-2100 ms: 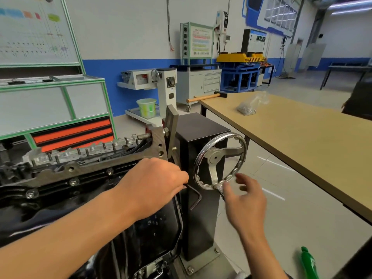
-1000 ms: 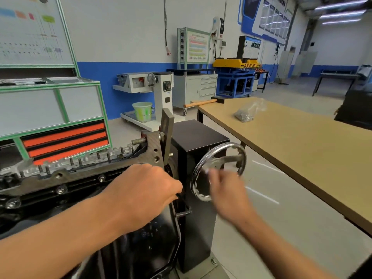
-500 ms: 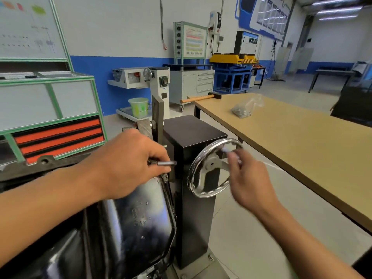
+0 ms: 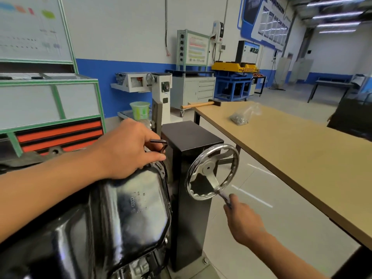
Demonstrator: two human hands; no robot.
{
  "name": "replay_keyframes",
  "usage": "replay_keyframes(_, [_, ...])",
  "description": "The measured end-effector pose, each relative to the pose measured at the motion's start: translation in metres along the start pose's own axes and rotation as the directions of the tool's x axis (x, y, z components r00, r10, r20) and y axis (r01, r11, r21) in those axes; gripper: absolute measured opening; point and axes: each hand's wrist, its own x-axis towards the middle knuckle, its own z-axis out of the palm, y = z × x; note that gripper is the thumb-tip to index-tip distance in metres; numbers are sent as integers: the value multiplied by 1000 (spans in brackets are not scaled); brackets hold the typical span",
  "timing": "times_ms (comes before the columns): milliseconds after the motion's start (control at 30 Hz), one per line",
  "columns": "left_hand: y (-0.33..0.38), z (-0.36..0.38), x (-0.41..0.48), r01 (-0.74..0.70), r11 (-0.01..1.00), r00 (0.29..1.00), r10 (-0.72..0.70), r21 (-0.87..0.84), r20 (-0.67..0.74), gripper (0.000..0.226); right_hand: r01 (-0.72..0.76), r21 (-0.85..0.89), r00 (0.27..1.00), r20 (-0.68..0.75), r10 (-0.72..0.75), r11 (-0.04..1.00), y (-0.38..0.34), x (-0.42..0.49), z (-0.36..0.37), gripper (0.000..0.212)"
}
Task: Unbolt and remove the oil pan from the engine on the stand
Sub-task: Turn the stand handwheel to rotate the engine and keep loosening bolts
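Note:
The glossy black oil pan (image 4: 124, 210) fills the lower left, facing up on the engine held by the black stand column (image 4: 189, 178). My left hand (image 4: 128, 150) rests on the pan's upper edge and holds a black hex key (image 4: 161, 144) between its fingers. My right hand (image 4: 241, 216) grips the crank handle at the bottom of the chrome handwheel (image 4: 212, 172) on the column's side. The pan's bolts are hard to make out here.
A long wooden table (image 4: 302, 158) runs along the right, carrying a hammer (image 4: 201, 105) and a clear bag of small metal parts (image 4: 241, 117). A green-framed cabinet with orange drawers (image 4: 56, 133) stands at the left. Another stand, a green bucket (image 4: 140, 109) and carts stand farther back.
The engine has rotated on the stand, bringing the oil pan up toward me. My right hand has cranked the handwheel round, from its top to its bottom. My left hand rode up with the engine.

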Motion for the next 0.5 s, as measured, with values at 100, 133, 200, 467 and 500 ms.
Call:
replay_keyframes(100, [1,2,-1,22,1000,1000,-22,-19,-1,12,65,106,998,4,-65,992,-19,-18,21,13])
replay_keyframes(133, [2,2,-2,22,1000,1000,-22,-11,0,12,58,147,998,-11,-57,987,-23,-21,25,15])
replay_keyframes(200, [2,2,-2,32,999,999,-32,-3,11,11,18,192,1000,2,-19,981,-27,-23,25,17])
replay_keyframes(467, [-2,-3,4,42,997,996,-37,-65,85,10,69,61,954,-295,-48,996,-70,-41,-46,54])
replay_keyframes(500, [-3,-4,6,34,997,996,-27,-73,90,11,221,213,885,-454,-104,952,-87,-44,-63,50])
